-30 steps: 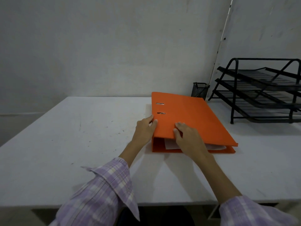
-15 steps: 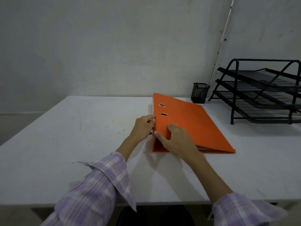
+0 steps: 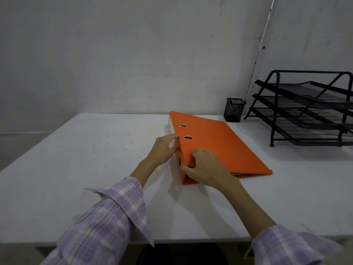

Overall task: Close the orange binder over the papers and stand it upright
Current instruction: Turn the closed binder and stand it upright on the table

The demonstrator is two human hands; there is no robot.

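**Binder closed, tilted on the surface, both our hands at its spine**

The binder (image 3: 219, 144) is closed over the papers (image 3: 236, 174), which show only as a thin pale sliver between the covers at the near right corner. It lies on the white surface (image 3: 76, 159), right of centre, and it is not flat: the spine side on the left stands raised, while the cover slopes down to the right, where its long edge meets the surface. Two metal slots sit in the cover near the spine.

Our left hand (image 3: 164, 148) presses against the spine from the left, fingers curled onto it with the thumb at the top edge. Our right hand (image 3: 206, 167) is clamped on the near spine corner, fingers over the cover and the thumb at the finger hole in the spine. Both plaid sleeves reach in from the bottom.

Beyond the binder, by the wall, stands a black mesh cup (image 3: 234, 109), apart from it. To the right is a black tray rack (image 3: 305, 109) with three tiers.
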